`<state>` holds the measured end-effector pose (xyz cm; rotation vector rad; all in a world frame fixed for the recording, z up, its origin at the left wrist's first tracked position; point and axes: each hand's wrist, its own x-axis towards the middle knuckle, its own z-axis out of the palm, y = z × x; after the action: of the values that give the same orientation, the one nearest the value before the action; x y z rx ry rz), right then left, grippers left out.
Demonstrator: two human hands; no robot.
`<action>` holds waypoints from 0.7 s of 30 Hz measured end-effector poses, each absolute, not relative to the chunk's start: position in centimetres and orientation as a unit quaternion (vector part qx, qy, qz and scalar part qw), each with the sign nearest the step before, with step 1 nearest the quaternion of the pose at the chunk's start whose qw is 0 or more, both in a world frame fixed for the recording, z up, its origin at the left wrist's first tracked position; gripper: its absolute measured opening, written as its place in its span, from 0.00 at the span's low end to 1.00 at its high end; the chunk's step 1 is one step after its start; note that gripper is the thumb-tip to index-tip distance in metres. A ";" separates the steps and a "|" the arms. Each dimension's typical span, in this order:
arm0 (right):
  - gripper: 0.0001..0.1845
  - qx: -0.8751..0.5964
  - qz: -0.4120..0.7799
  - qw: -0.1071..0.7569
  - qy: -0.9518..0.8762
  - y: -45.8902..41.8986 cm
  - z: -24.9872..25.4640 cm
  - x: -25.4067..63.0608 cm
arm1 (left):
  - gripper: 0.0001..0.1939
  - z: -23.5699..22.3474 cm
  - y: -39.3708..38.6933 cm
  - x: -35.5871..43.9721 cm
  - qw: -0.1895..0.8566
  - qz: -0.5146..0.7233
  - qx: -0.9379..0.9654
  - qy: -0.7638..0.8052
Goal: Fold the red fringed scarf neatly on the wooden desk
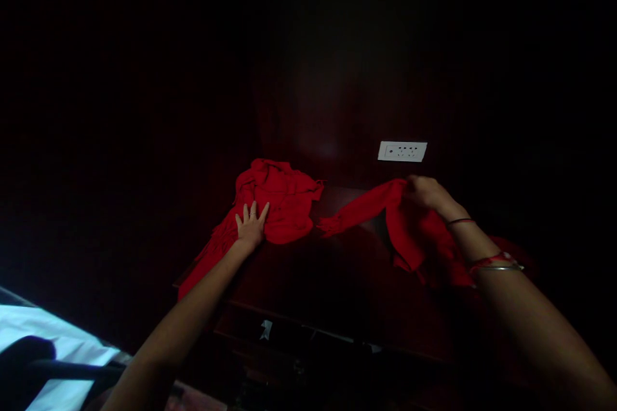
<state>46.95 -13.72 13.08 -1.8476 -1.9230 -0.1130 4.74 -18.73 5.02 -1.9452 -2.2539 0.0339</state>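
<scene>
On the left part of a dark wooden tabletop [318, 276] lies a bunched red fringed cloth [284, 205], part of which hangs over the left edge. My left hand [250, 226] rests flat on it with the fingers spread. Over on the right, my right hand [429, 192] has its fingers closed on a second red cloth [405, 231], lifted off the table at its upper fold. One fringed end of that cloth trails left toward the first pile. Whether the two red parts are one piece I cannot tell.
A white wall socket [402, 151] sits on the dark wall behind the table. Below the table's front edge is a shadowed shelf or drawer with a pale scrap [265, 329]. A bright white sheet-like surface [62, 340] shows at lower left. Much of the room is too dark to see.
</scene>
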 end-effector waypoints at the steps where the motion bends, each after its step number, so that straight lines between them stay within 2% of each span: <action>1: 0.17 -0.682 -0.031 0.160 -0.713 -14.3 13.0 46.5 | 0.46 5.5 -19.0 4.9 0.033 0.032 -0.653 -0.756; 3: 0.26 -0.662 -0.010 0.087 -0.744 -15.5 12.3 44.4 | 0.52 6.3 -20.0 4.8 -0.061 0.059 -0.662 -0.745; 5: 0.33 -0.588 -0.005 0.088 -0.804 -16.7 10.9 40.7 | 0.54 6.3 -21.4 4.4 -0.109 0.046 -0.644 -0.755; 8: 0.43 -0.483 0.035 0.114 -0.868 -17.9 8.0 33.8 | 0.52 4.3 -23.4 3.4 -0.118 -0.007 -0.578 -0.807; 11: 0.49 -0.428 0.066 0.092 -0.897 -18.2 4.6 27.1 | 0.49 1.5 -24.2 2.7 -0.105 -0.075 -0.559 -0.819; 16: 0.48 -0.442 0.006 0.110 -0.890 -16.3 1.0 20.6 | 0.51 -0.4 -21.5 1.4 -0.053 -0.176 -0.624 -0.760; 21: 0.50 -0.500 -0.049 0.135 -0.854 -12.0 0.8 19.4 | 0.53 -0.8 -15.9 0.0 -0.005 -0.224 -0.698 -0.681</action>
<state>19.39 -12.03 0.83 -1.4491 -2.4742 -0.1418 0.04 -15.88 -0.84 -2.1988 -2.1452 -0.7048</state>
